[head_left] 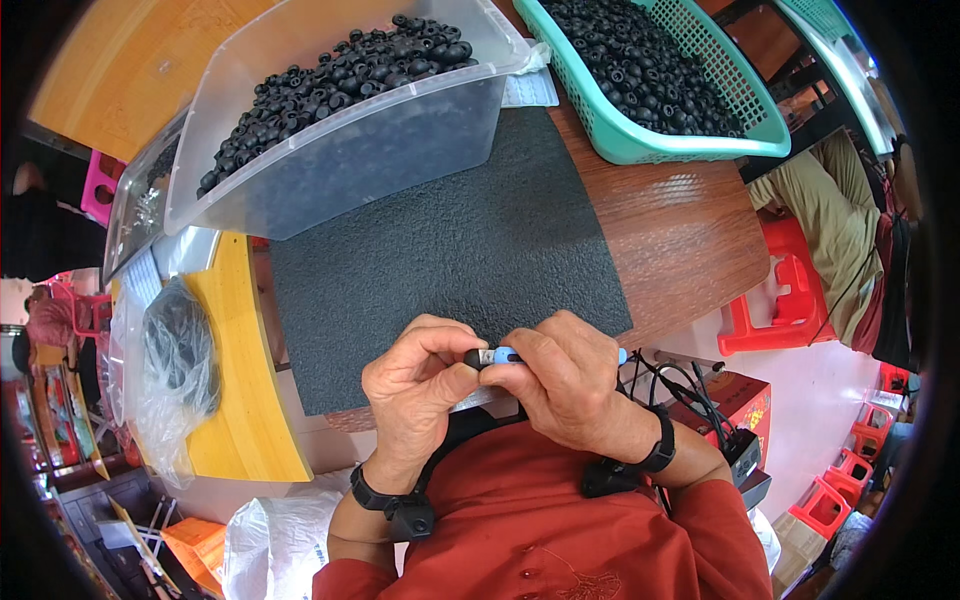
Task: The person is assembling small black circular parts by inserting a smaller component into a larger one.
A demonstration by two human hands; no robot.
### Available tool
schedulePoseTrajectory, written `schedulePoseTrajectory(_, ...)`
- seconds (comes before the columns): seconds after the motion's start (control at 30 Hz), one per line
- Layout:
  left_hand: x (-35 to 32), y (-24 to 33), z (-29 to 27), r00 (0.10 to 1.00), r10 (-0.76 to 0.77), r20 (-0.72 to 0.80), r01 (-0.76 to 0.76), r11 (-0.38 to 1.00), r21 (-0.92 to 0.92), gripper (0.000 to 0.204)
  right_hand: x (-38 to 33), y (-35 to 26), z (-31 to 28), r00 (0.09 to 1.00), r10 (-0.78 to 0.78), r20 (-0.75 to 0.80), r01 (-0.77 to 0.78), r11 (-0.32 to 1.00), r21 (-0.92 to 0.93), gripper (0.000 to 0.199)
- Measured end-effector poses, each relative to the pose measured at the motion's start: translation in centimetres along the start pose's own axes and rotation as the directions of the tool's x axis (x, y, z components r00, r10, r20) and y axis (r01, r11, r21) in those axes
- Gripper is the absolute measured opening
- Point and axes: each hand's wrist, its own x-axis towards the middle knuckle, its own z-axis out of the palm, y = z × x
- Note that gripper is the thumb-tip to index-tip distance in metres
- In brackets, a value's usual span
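A view looking down from the head onto a person's two bare hands, meeting close to the chest at the 6 o'clock side of a dark, pebbled rubber mat (440, 250). The left hand (415, 390) is curled nearly closed, thumb and forefinger pinching a small black rubber piece (475, 357). The right hand (570, 380) is also curled tight, fingers wrapped round a small blue-handled tool (505, 355) whose pale metal tip meets the black piece. The hands press toward each other, likely so each steadies the other for fine work. Both wrists wear black straps with small black boxes on them.

The mat lies on a brown wood-grain table (660, 230); its grippy surface would probably keep small parts from rolling off. At 11 o'clock from the hands, at the mat's far edge, stands a clear, frosted plastic tub (400, 130) heaped with small black rubber rings (340, 70), rounded and matte. At 1 o'clock sits a teal plastic basket (700, 140) with a lattice wall, also filled with the same kind of black rings. Both containers sit within arm's reach across the mat.

At 9 o'clock a yellow board (235, 400) holds a crumpled clear plastic bag (175, 360) with dark contents. At 3 o'clock, red plastic stools (780, 300) stand on a pale floor. The person wears a red shirt (540, 530)
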Motion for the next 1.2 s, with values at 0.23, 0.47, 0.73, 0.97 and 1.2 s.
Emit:
schedulePoseTrajectory(0.23,0.3,0.2,-0.4,0.993,-0.080,0.086,0.095,0.976,-0.196,0.022,0.2,0.2,-0.2,0.998,0.047,-0.041,-0.045,0.997,0.067,0.033)
schedulePoseTrajectory(0.47,0.0,0.1,-1.0,0.979,-0.165,0.121,0.192,0.944,-0.270,0.027,0.3,0.0,0.0,1.000,0.001,-0.017,0.000,0.999,0.040,0.038)
schedulePoseTrajectory(0.73,-0.1,-0.1,-1.4,0.964,-0.228,0.137,0.261,0.904,-0.339,0.031,0.3,-0.1,0.0,1.000,-0.012,0.008,0.012,1.000,0.027,0.037)
schedulePoseTrajectory(0.97,-0.1,-0.4,-1.5,0.958,-0.243,0.152,0.282,0.894,-0.348,0.029,0.2,0.0,0.1,0.999,-0.037,0.010,0.037,0.999,0.013,0.036)
schedulePoseTrajectory(1.2,-0.2,-0.4,-1.3,0.953,-0.266,0.145,0.301,0.888,-0.349,0.029,0.1,0.1,0.1,0.999,-0.051,0.000,0.051,0.999,0.001,0.032)
